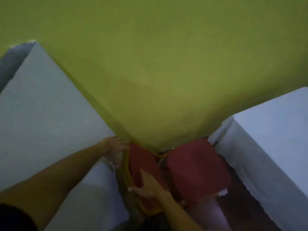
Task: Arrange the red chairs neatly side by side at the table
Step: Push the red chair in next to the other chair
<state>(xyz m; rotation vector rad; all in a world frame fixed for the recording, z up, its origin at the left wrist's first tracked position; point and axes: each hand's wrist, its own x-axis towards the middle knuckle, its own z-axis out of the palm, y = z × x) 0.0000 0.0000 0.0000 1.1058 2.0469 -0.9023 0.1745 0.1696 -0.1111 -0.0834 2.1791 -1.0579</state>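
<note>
**Squaring up the left red chair against its neighbour**

Blurry, dim shot, so take the fine detail with a pinch of salt. Low in the middle of the frame there are two red chairs: the left chair [141, 164] looks skewed, its seat angled toward the lower centre, while the right chair [196, 167] sits squarer, just beside it with a thin gap between them. Both are tucked up to the corner of the big yellow-green surface [166, 72] that fills the upper frame.

The left hand [115, 147] is at the upper left edge of the skewed chair, fingers spread against its yellowish frame [126, 169]; looks like an open push or light hold, not a full fist. The right hand [146, 185] lies flat and open on the near part of the red seat, thumb out to the side.

My read: this is the straightening step for the left chair. Next move probably calls for swinging its near end so both seats line up parallel, then nudging it in without knocking the other.

Seats look like padded, soft red fabric with rounded corners. The surface cover looks smooth and matte. White draped cloth [41, 105] at left and right looks like plain fabric too.
</note>
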